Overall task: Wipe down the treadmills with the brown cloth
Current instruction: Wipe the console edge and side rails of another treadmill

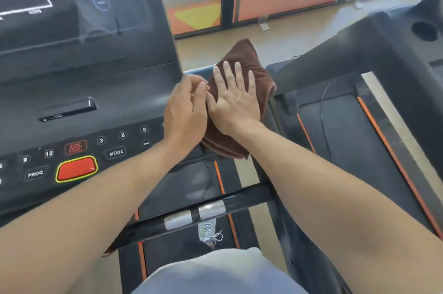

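Note:
The folded brown cloth (249,59) lies over the right end of the near treadmill's black console (96,92). My right hand (236,99) presses flat on top of the cloth with fingers straight and spread. My left hand (188,111) sits just left of it, fingers curled, pinching the cloth's left edge at the console corner. Part of the cloth hangs below my right wrist.
The console has a red stop button (76,168) and keypad buttons at lower left. A black handrail with silver sensors (195,214) crosses below my arms. A second treadmill (347,130) stands to the right. Windows are beyond. My shoe (208,231) is on the belt.

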`<action>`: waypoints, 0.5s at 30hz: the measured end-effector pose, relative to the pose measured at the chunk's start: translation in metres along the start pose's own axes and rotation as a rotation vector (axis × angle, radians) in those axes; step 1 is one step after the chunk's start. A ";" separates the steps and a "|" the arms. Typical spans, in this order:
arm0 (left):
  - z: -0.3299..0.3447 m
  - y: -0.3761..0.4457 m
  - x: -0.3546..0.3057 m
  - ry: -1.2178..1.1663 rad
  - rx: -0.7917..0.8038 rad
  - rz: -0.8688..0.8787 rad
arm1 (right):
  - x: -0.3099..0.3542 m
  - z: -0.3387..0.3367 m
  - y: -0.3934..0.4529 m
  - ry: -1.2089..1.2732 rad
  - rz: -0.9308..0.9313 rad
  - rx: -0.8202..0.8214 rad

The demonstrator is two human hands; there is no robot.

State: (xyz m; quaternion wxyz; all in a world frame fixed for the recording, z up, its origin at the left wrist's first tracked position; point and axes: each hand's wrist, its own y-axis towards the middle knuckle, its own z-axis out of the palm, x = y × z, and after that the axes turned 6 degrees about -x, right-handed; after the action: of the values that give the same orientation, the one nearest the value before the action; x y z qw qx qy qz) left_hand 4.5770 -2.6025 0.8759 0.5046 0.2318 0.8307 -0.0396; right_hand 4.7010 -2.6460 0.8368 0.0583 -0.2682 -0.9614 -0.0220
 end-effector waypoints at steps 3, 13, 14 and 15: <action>0.004 0.015 -0.005 -0.077 0.005 0.017 | 0.001 -0.004 0.038 0.005 0.025 -0.030; -0.017 0.020 0.007 0.140 0.165 0.030 | 0.001 -0.015 0.095 -0.001 0.166 -0.090; -0.019 0.020 0.007 0.165 0.195 0.046 | 0.000 -0.014 0.092 -0.001 0.134 -0.100; -0.021 0.019 0.006 0.165 0.214 0.058 | -0.002 -0.013 0.089 0.010 0.097 -0.102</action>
State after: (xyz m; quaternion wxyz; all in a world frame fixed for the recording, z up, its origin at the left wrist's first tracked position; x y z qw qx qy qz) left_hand 4.5657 -2.5775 0.8836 0.4080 0.3108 0.8533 -0.0944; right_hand 4.7497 -2.5721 0.8500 0.0503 -0.3170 -0.9445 -0.0693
